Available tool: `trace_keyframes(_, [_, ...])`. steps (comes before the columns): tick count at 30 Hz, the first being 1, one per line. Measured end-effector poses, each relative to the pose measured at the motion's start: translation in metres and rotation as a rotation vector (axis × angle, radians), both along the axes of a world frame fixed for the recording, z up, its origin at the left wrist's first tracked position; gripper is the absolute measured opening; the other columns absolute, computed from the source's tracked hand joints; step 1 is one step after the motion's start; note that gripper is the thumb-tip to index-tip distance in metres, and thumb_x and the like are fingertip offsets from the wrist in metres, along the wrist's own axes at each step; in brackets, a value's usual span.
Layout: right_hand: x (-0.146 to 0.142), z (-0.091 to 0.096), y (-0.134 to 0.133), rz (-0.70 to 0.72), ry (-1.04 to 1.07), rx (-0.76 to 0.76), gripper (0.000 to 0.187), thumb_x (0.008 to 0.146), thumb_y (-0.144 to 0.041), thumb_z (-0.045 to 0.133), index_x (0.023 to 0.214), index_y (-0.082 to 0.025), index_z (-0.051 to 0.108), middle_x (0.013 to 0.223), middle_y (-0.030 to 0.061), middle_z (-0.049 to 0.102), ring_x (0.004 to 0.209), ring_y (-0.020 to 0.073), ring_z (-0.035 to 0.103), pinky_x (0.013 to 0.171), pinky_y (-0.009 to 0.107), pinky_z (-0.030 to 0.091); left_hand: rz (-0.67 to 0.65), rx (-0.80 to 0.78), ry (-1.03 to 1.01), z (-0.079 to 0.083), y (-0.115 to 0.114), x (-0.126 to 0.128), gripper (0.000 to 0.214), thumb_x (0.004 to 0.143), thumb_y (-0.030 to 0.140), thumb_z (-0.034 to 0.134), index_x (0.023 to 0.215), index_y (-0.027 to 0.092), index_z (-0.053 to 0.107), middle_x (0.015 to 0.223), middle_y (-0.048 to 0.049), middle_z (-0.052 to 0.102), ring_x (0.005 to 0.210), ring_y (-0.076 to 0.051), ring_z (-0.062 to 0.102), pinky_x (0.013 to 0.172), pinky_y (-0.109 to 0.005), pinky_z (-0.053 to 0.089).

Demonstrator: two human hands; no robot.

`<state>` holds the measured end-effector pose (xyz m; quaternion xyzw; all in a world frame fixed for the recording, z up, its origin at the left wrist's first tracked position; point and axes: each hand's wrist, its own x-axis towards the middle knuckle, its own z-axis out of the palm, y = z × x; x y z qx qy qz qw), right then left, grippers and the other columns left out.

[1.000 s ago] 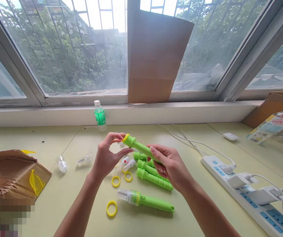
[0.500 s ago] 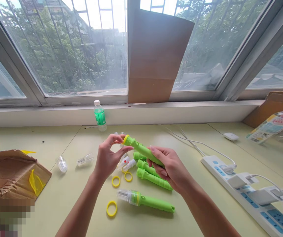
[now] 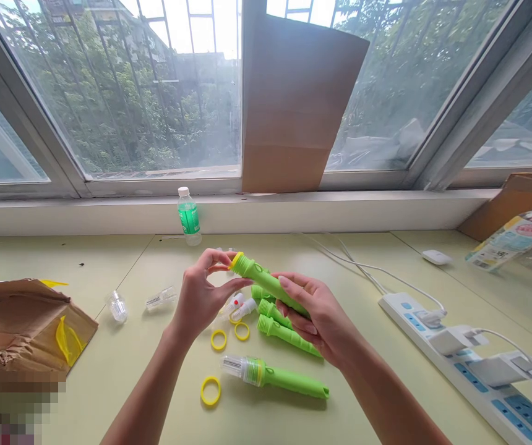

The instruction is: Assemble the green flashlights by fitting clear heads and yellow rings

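Note:
My right hand (image 3: 319, 315) grips a green plastic handle (image 3: 266, 281) above the table, its threaded end pointing up and left. A yellow ring (image 3: 235, 260) sits on that end, and my left hand (image 3: 201, 290) pinches it between thumb and fingers. Under my hands lie more green handles (image 3: 282, 332). One handle with a clear cap and yellow ring (image 3: 275, 377) lies nearer to me. Three loose yellow rings (image 3: 210, 390) lie on the table, with small white parts (image 3: 242, 307) beside them.
Clear caps (image 3: 118, 306) lie at the left, near a torn cardboard box (image 3: 20, 327). A small green-labelled bottle (image 3: 188, 217) stands by the window sill. A white power strip (image 3: 479, 364) with plugs and cables runs along the right. Cardboard leans on the window.
My hands and the green handle have barely shifted. The left fingers stay pinched at the yellow ring on the handle's end.

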<state>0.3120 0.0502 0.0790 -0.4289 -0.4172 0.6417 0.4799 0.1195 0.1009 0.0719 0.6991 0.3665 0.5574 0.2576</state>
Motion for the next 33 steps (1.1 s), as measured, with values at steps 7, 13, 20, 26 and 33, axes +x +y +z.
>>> trace_keyframes(7, [-0.0002,0.0005,-0.0006,0.035,-0.055,0.018,0.035,0.080,-0.041,0.069,0.104,-0.017,0.062,0.059,-0.0049,0.053,0.035,-0.0006,0.019,0.030,0.014,0.011,0.016,0.002,-0.018,-0.0019,-0.0014,0.0021,0.030,0.067,0.027,0.080,0.081,0.020,0.055,0.102,-0.0056,0.071,0.093,-0.021,0.069,0.088,-0.042,0.057])
trace_keyframes(13, [-0.0040,-0.0012,0.0004,0.094,-0.045,0.078,0.031,0.087,-0.046,0.058,0.086,-0.014,0.060,0.056,-0.0012,0.058,0.033,0.0002,0.019,0.033,0.017,0.010,-0.017,-0.028,-0.067,-0.0043,0.0031,0.0024,0.031,0.068,0.030,0.080,0.085,0.019,0.056,0.096,-0.0047,0.070,0.084,-0.018,0.069,0.081,-0.038,0.059])
trace_keyframes(20, [-0.0053,-0.0009,-0.0003,0.115,-0.015,0.058,0.033,0.086,-0.048,0.056,0.084,-0.015,0.056,0.056,-0.0002,0.060,0.033,0.0015,0.017,0.034,0.020,0.008,-0.067,-0.024,-0.047,-0.0011,0.0012,0.0020,0.040,0.065,0.028,0.082,0.088,0.021,0.050,0.101,-0.0050,0.068,0.095,-0.020,0.067,0.079,-0.037,0.059])
trace_keyframes(26, [-0.0055,-0.0039,0.0003,0.161,-0.004,0.073,0.032,0.091,-0.044,0.049,0.076,-0.016,0.051,0.053,-0.0002,0.060,0.033,0.0021,0.020,0.037,0.021,0.009,-0.085,-0.075,-0.084,0.0000,-0.0014,0.0020,0.034,0.069,0.027,0.079,0.086,0.020,0.050,0.105,-0.0075,0.069,0.098,-0.021,0.067,0.084,-0.039,0.058])
trace_keyframes(33, [-0.0051,-0.0041,0.0010,0.171,0.038,0.076,0.031,0.092,-0.042,0.047,0.081,-0.014,0.056,0.054,-0.0002,0.058,0.035,0.0030,0.022,0.038,0.021,0.012,-0.068,-0.069,-0.147,-0.0013,-0.0031,0.0069,0.029,0.071,0.025,0.078,0.083,0.019,0.052,0.098,-0.0052,0.070,0.099,-0.021,0.067,0.080,-0.036,0.061])
